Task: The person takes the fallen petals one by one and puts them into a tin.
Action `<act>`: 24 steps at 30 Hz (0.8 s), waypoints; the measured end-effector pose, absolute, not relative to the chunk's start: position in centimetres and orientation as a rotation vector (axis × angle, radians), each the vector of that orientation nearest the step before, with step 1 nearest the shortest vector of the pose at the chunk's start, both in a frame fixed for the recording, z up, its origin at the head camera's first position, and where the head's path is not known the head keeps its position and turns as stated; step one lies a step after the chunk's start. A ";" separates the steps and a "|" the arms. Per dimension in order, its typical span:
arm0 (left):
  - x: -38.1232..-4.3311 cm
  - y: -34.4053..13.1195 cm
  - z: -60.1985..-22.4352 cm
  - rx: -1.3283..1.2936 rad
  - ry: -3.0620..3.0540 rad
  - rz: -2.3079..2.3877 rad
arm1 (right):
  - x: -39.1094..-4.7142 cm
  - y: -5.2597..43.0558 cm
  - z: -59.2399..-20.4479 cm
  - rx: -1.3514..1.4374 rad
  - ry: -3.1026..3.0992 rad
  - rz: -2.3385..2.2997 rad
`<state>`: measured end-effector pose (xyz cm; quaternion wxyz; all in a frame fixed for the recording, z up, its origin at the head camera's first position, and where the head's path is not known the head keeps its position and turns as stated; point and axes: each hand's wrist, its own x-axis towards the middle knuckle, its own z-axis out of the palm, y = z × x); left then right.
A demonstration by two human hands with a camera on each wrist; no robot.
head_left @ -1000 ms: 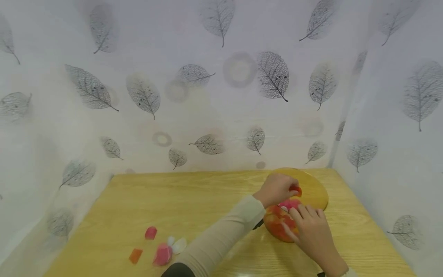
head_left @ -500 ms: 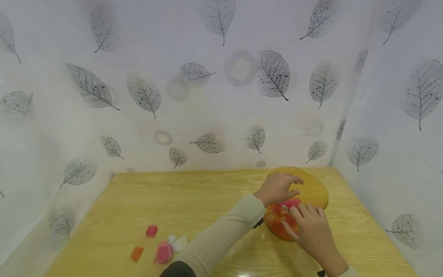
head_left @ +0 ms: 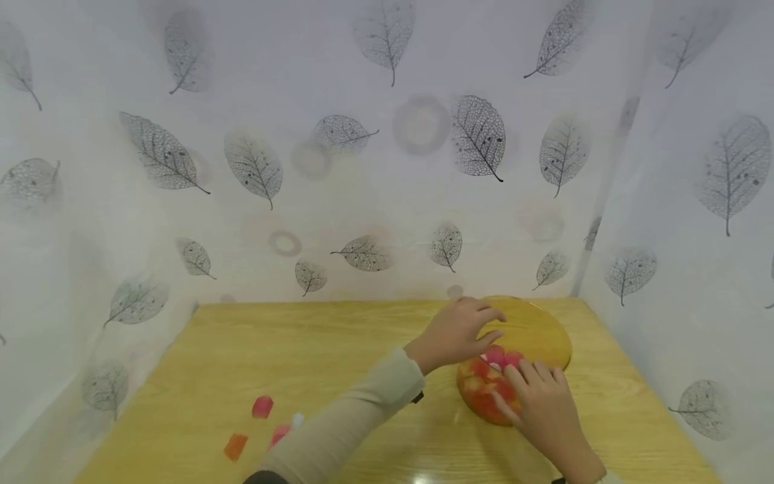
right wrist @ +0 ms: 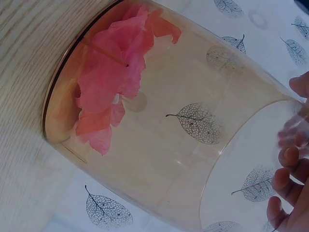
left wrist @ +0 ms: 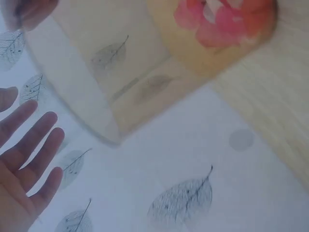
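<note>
A clear amber-tinted bucket (head_left: 538, 329) stands on the table at the back right. Pink, red and orange petals (right wrist: 113, 77) lie in its bottom; in the head view the petals (head_left: 480, 388) show through the wall. My right hand (head_left: 544, 410) grips the bucket's near right rim, fingers curled over the edge in the right wrist view. My left hand (head_left: 456, 333) hovers at the rim's left side, fingers spread and holding nothing. The left wrist view shows the left hand (left wrist: 29, 164) with its fingers apart, beside the bucket (left wrist: 77, 87).
At the table's left front lie a red petal (head_left: 263, 407), an orange petal (head_left: 236, 446), a pink petal (head_left: 279, 435) and a white petal (head_left: 297, 420). My left sleeve partly covers this group. Leaf-patterned white walls (head_left: 387, 202) enclose the wooden table (head_left: 302, 356).
My left hand held a red piece over the bucket a second ago, then let it go; its fingers opened and it has moved left. The right hand stays at the rim.
</note>
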<state>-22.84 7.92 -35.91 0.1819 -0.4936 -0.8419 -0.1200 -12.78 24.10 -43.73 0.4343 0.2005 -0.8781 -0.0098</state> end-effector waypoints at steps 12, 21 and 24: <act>-21.4 -6.0 -39.2 -1.323 -2.505 -0.046 | -12.9 24.0 -43.9 0.498 -2.176 -0.018; -21.2 -14.8 -44.3 -1.256 -2.763 -0.086 | -12.9 23.9 -43.8 0.501 -2.177 -0.001; -20.7 -16.4 -45.4 -1.271 -2.838 -0.123 | -12.8 23.9 -43.7 0.498 -2.183 -0.003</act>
